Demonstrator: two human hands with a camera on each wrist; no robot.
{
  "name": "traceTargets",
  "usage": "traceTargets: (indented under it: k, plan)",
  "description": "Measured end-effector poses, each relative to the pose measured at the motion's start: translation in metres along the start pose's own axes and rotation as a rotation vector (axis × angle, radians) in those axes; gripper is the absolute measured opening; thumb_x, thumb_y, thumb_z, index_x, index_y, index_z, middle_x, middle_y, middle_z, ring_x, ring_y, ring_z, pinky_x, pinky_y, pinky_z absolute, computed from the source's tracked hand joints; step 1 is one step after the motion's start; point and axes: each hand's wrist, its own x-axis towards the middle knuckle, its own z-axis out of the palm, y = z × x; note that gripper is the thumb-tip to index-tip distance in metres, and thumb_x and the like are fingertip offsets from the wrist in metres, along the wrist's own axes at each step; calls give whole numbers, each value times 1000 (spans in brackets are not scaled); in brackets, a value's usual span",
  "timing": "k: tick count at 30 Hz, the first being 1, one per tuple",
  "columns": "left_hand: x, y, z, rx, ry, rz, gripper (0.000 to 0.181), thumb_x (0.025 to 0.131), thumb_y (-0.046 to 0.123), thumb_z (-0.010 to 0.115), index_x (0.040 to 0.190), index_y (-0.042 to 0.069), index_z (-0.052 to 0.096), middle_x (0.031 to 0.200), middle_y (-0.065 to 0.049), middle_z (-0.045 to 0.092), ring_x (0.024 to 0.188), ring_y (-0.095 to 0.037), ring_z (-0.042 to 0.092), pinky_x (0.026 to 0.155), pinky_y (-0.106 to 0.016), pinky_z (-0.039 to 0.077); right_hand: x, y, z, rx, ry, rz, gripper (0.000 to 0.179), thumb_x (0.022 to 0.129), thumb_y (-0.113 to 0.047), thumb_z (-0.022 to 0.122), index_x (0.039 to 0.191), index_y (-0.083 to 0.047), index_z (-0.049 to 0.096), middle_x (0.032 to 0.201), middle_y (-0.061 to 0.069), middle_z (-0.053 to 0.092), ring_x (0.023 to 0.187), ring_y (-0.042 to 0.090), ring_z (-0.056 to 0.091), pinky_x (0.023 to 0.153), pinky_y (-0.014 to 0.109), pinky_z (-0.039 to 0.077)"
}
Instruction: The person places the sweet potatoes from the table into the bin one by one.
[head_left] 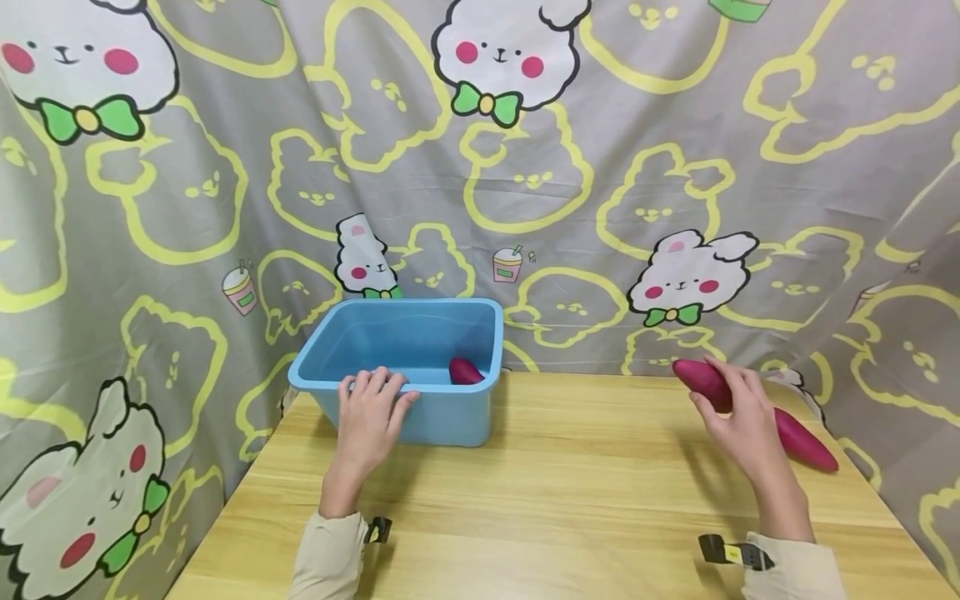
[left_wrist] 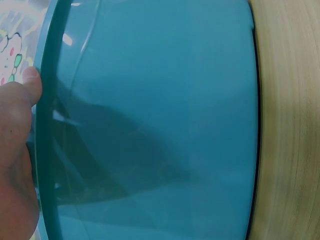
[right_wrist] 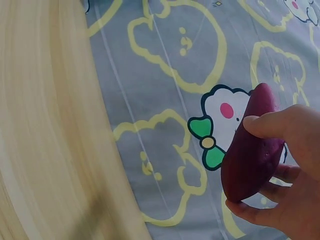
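Sweet potato (head_left: 702, 383) is pinched between thumb and fingers of our right hand (head_left: 742, 417), near the patterned curtain (head_left: 540, 250); a second sweet potato (head_left: 806, 442) lies on the wood-grain table (head_left: 570, 500) beside it; our left hand (head_left: 367, 425) curls over the blue bin's (head_left: 450, 418) near rim; a third sweet potato (head_left: 466, 372) lies inside, at the right.

At left on the table (head_left: 585, 500), a bin (head_left: 450, 419) contains a tuber (head_left: 465, 372).
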Motion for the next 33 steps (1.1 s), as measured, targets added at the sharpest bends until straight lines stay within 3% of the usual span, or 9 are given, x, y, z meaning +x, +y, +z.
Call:
traceTargets:
  k: [11, 22, 33]
  plan:
    - [-1, -1, 0, 6, -19, -12, 21, 104, 35, 60, 103, 15, 64, 103, -8, 59, 101, -35, 49, 101, -62, 26, -5, -6, 1, 17, 36, -16, 63, 87, -6, 79, 146, -7, 54, 128, 27, 53, 106, 45, 55, 78, 50, 42]
    - [0, 0, 0, 12, 3, 7, 19, 103, 34, 62, 102, 15, 63, 101, -8, 58, 98, -35, 49, 100, -63, 26, -6, -12, -1, 9, 70, -28, 64, 86, -4, 80, 144, -7, 55, 129, 26, 55, 108, 43, 56, 80, 45, 42]
    - [0, 0, 0, 19, -8, -4, 20, 103, 35, 61, 102, 15, 64, 100, -8, 58, 100, -34, 50, 100, -63, 27, -7, -17, -3, 6, 72, -36, 63, 85, -3, 80, 143, -6, 56, 128, 24, 56, 109, 40, 57, 81, 28, 39]
